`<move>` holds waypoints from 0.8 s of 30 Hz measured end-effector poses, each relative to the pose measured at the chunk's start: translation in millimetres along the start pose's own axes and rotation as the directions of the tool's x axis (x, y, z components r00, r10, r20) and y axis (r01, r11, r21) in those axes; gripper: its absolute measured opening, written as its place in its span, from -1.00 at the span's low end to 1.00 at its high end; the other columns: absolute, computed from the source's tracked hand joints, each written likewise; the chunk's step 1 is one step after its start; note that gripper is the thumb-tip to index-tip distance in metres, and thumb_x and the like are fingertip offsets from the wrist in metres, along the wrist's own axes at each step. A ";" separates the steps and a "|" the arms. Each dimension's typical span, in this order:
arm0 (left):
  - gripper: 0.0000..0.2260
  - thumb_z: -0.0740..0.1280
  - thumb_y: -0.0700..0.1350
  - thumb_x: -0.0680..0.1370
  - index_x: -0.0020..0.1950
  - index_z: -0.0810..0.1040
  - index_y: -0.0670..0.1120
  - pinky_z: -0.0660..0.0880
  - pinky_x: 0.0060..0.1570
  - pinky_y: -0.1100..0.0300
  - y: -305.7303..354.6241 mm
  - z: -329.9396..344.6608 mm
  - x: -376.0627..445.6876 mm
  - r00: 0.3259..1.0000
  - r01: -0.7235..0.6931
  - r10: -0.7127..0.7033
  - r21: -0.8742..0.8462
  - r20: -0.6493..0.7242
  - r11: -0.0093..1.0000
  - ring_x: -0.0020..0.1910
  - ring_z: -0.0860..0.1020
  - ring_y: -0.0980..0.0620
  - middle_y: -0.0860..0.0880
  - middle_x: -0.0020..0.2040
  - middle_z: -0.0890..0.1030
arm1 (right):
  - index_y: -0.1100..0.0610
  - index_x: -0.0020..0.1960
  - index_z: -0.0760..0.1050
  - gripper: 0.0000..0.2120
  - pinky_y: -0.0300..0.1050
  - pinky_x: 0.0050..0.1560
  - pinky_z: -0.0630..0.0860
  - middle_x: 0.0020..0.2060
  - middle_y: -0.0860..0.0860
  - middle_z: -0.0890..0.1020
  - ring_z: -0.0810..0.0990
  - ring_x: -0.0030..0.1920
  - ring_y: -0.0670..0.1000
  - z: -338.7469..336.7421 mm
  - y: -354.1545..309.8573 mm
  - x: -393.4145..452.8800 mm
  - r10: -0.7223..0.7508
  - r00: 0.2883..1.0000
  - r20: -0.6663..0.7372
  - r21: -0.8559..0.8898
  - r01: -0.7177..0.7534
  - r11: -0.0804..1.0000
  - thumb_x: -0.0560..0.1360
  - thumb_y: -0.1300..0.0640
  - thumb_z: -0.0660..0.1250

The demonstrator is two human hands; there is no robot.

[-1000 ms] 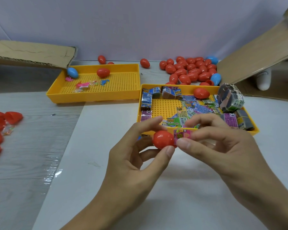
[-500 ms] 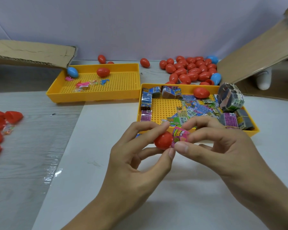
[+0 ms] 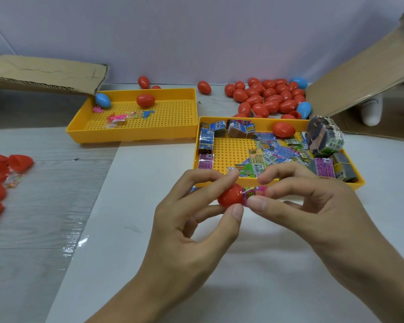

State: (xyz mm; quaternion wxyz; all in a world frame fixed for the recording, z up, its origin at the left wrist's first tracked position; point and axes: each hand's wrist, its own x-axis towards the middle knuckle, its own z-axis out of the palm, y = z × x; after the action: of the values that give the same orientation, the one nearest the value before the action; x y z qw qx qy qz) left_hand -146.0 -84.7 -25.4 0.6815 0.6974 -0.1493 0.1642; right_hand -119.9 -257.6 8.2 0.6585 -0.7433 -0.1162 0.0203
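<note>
White tabletop (image 3: 135,264), six o'clock of yellow tray (image 3: 197,145): red egg shell (image 3: 230,198) pinched in left hand (image 3: 191,231), rolled pink leaflet (image 3: 257,193) pinched in right hand (image 3: 313,210) at its three o'clock. Likely light, hard, slick; best held round the belly.

A plain pale lilac-grey wall (image 3: 196,31) closes the far side of the scene, evenly lit, with a faint diagonal crease at its far left. Below it runs a grey wood-grain tabletop (image 3: 33,229) under a glossy clear film; small white glints of light (image 3: 77,243) sit on the film at the near left. A matte white sheet (image 3: 266,287) covers the middle and right of the table, its left edge running diagonally from near left to the far middle. A torn brown cardboard flap (image 3: 40,73) juts in at the far left, its corrugated edge showing. A larger cardboard panel (image 3: 359,78) slants up at the far right, with a white rounded object (image 3: 372,110) in the shade beneath it.
</note>
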 end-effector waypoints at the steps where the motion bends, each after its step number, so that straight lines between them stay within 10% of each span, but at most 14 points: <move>1: -0.66 0.41 -0.12 0.50 0.27 0.60 -0.01 0.61 0.02 0.20 0.3 0.3 0.3 1.000 -0.002 0.002 0.001 -0.002 1.000 0.12 0.63 -0.10 -0.03 0.13 0.53 | 0.00 -0.32 0.70 -0.77 0.29 -0.19 0.54 -0.09 -0.11 0.61 0.56 -0.12 0.21 0.5 -0.3 -0.2 -0.004 1.000 -0.002 -0.005 0.004 1.000 0.15 -0.15 0.54; 7: -0.64 0.44 -0.15 0.47 0.26 0.60 0.03 0.63 -0.02 0.21 -0.6 0.6 1.2 0.999 -0.044 0.045 0.031 -0.024 0.999 0.07 0.65 -0.08 0.02 0.10 0.55 | 0.03 -0.34 0.69 -0.77 0.25 -0.16 0.55 -0.13 -0.13 0.61 0.61 -0.10 -0.09 -1.3 -0.9 1.2 0.046 0.999 0.026 -0.060 -0.045 0.997 0.14 -0.05 0.65; 13: -0.68 0.42 -0.19 0.46 0.21 0.62 -0.01 0.60 -0.07 0.29 -1.9 0.9 2.2 0.997 -0.064 0.066 0.058 -0.039 0.996 0.02 0.65 -0.02 0.00 0.07 0.56 | 0.07 -0.31 0.70 -0.68 0.33 -0.16 0.51 -0.13 -0.07 0.56 0.50 -0.04 0.23 0.3 1.7 -1.3 0.048 0.992 0.120 -0.043 -0.043 0.998 0.19 -0.19 0.51; 20: -0.65 0.43 -0.17 0.46 0.24 0.62 -0.03 0.59 -0.07 0.30 -1.5 1.3 1.7 0.996 -0.044 0.048 0.055 -0.072 0.998 -0.03 0.65 0.02 -0.02 0.07 0.55 | -0.02 -0.40 0.67 -0.87 -0.36 -0.33 0.37 -0.17 -0.13 0.57 0.51 -0.21 -0.14 -1.7 -1.0 -0.9 0.010 0.992 0.123 -0.074 -0.001 0.997 0.30 -0.01 0.46; 24: -0.67 0.42 -0.17 0.46 0.23 0.65 -0.02 0.61 -0.06 0.26 -0.4 1.5 1.0 0.998 -0.030 0.033 0.060 -0.053 0.998 0.01 0.65 -0.01 -0.06 0.08 0.55 | 0.10 -0.30 0.68 -0.83 0.07 -0.26 0.48 -0.12 -0.09 0.58 0.55 -0.11 0.01 -1.2 1.6 -0.9 0.003 0.994 0.105 -0.073 0.005 0.997 0.32 -0.01 0.47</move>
State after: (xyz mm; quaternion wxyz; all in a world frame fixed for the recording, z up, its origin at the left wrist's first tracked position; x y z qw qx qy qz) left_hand -144.9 -86.2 -25.3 0.6616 0.7103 -0.1370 0.1978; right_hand -120.3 -259.1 6.7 0.6238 -0.7647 -0.1519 0.0547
